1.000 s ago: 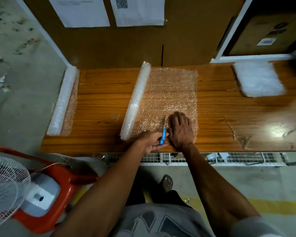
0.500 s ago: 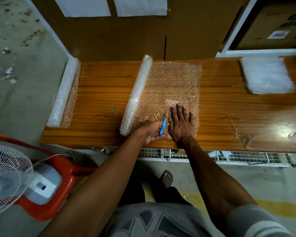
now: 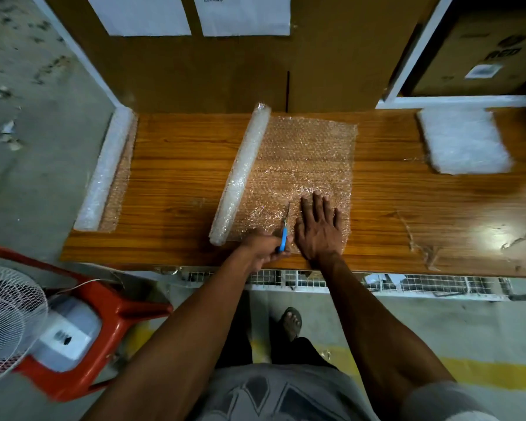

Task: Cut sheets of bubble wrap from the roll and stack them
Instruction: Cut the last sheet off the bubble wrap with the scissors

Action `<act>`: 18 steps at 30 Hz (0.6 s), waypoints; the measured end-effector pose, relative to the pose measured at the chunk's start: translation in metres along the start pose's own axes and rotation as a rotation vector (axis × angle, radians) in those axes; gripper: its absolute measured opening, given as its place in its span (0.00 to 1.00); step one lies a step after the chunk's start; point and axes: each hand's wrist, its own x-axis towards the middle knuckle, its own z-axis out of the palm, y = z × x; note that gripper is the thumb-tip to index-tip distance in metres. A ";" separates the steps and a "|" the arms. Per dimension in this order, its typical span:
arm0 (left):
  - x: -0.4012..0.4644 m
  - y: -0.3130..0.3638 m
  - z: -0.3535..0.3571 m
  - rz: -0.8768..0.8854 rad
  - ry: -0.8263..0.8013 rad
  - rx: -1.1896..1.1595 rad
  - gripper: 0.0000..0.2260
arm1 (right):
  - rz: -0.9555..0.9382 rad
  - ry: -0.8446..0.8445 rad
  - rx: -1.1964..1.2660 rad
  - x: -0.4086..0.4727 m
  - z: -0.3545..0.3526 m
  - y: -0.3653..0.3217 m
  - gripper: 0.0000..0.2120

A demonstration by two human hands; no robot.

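Left hand [image 3: 263,246] gripping blue scissors [image 3: 284,230], now advancing farther into the unrolled bubble wrap [image 3: 304,165]; flat right hand [image 3: 318,227] pressing it, cut progressing.

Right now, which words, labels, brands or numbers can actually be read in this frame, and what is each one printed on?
"RED", partly legible dark print, on the cardboard box at the upper right.
White sticker on the same box: too small to read.
Round logo above "RED": blurred, unreadable.
Dark print block at the top edge of the right white paper sheet: too small and cut off.
Left white paper sheet: no legible text.
Fan label: dark marks, unreadable.
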 end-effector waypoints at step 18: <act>0.012 0.034 0.006 -0.122 -0.103 0.050 0.10 | -0.050 -0.025 -0.063 0.008 -0.002 0.017 0.35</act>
